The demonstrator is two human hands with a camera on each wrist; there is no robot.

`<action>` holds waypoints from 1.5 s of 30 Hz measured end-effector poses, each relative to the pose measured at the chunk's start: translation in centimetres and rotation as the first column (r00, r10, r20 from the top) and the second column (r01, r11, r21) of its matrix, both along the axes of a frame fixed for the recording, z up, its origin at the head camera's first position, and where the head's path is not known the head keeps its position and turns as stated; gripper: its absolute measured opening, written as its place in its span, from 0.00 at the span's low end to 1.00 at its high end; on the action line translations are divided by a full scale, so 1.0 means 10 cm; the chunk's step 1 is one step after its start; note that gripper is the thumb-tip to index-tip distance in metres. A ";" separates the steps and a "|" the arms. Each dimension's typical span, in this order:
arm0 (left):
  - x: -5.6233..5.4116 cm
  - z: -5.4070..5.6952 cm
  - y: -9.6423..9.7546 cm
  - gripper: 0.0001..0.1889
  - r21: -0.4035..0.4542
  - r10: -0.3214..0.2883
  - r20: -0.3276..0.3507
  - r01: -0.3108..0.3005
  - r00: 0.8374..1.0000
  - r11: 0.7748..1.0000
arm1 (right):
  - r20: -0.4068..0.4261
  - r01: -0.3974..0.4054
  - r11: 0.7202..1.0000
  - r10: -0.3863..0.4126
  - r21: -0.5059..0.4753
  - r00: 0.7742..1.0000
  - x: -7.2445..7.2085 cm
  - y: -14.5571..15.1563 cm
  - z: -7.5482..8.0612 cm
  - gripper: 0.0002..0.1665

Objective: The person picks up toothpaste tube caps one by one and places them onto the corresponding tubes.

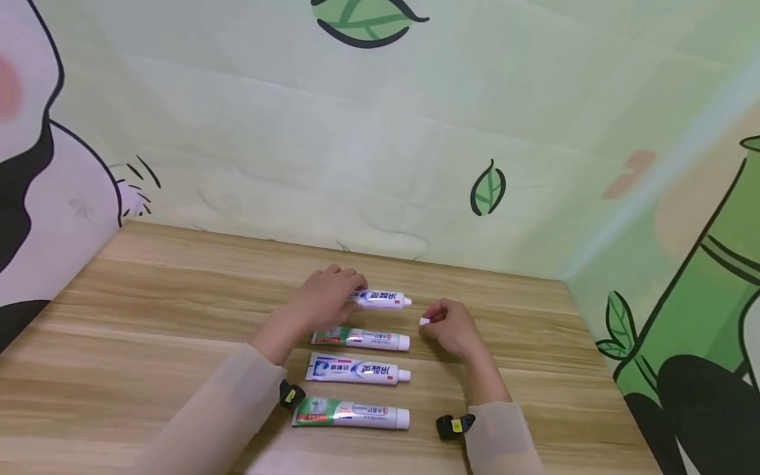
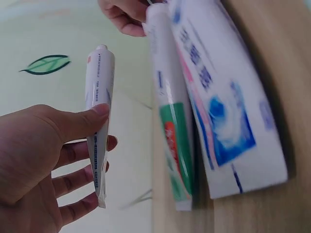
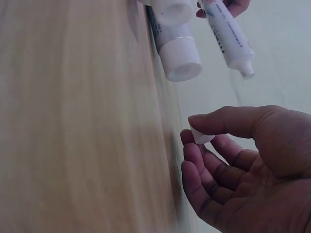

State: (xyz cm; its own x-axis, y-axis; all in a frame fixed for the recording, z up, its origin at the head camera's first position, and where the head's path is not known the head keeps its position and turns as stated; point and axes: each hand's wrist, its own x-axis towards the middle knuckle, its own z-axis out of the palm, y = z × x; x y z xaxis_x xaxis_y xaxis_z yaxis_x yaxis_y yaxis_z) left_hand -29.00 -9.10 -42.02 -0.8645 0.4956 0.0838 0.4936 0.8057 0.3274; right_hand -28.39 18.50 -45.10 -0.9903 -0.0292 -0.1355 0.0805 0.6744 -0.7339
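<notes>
My left hand point(image 1: 331, 297) grips a white and blue toothpaste tube point(image 1: 382, 299) above the table; thumb and fingers close around its body in the left wrist view. Its nozzle point(image 3: 247, 71) is bare and points right. Between thumb and fingertips, my right hand point(image 1: 454, 328) pinches a small white cap point(image 3: 201, 137), apart from the nozzle. Below the held tube lie a green and white toothpaste tube point(image 1: 363, 339), a white and blue one point(image 1: 356, 369) and another green and white one point(image 1: 356, 413), each with a white cap on.
The tubes lie in a column on a wood-grain table point(image 1: 178, 369), caps to the right. A pale green wall point(image 1: 267, 165) with printed leaves rises behind the table's back edge. Black wrist straps point(image 1: 456, 427) sit over the sleeves.
</notes>
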 end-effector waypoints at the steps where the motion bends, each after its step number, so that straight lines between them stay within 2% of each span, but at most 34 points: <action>1: 0.02 0.01 0.00 0.21 0.004 0.003 -0.010 -0.003 1.000 1.000 | -0.003 0.001 1.000 -0.001 -0.013 1.000 0.00 0.00 0.00 0.12; 6: 0.11 0.03 -0.03 0.22 0.020 0.009 -0.035 -0.008 0.999 1.000 | -0.038 -0.038 0.999 0.037 -0.037 0.999 0.02 0.01 0.05 0.15; 10: 0.16 0.05 -0.05 0.21 0.020 0.010 -0.015 -0.010 1.000 1.000 | -0.057 -0.070 0.997 0.068 -0.039 0.996 0.05 0.02 0.15 0.13; 14: 0.19 0.07 -0.04 0.21 0.006 0.010 -0.017 -0.010 1.000 1.000 | -0.071 -0.069 0.995 0.064 -0.073 0.995 0.10 0.03 0.29 0.11; 18: 0.20 0.10 -0.03 0.20 0.006 0.007 -0.024 -0.007 1.000 1.000 | -0.050 -0.067 0.989 0.060 -0.133 0.997 0.15 0.04 0.38 0.10; 22: 0.21 0.12 -0.02 0.20 0.009 0.001 -0.041 -0.001 0.999 1.000 | -0.044 -0.080 0.983 0.074 -0.165 0.996 0.16 0.05 0.41 0.11; 31: 0.19 0.15 -0.01 0.19 0.014 -0.009 -0.062 0.010 0.998 1.000 | -0.056 -0.068 0.983 0.060 -0.168 0.997 0.15 0.05 0.47 0.18; 36: 0.20 0.18 0.00 0.20 0.015 -0.010 -0.058 0.011 0.998 1.000 | -0.076 -0.088 0.982 0.076 -0.167 0.994 0.16 0.03 0.48 0.14; 41: 0.20 0.21 0.02 0.20 0.008 -0.016 -0.069 0.017 0.998 1.000 | -0.107 -0.076 0.984 0.060 -0.161 0.992 0.17 0.02 0.49 0.11; 45: 0.21 0.21 0.02 0.21 0.001 -0.016 -0.085 0.016 0.996 1.000 | -0.088 -0.060 0.979 0.043 -0.196 0.995 0.17 0.01 0.48 0.12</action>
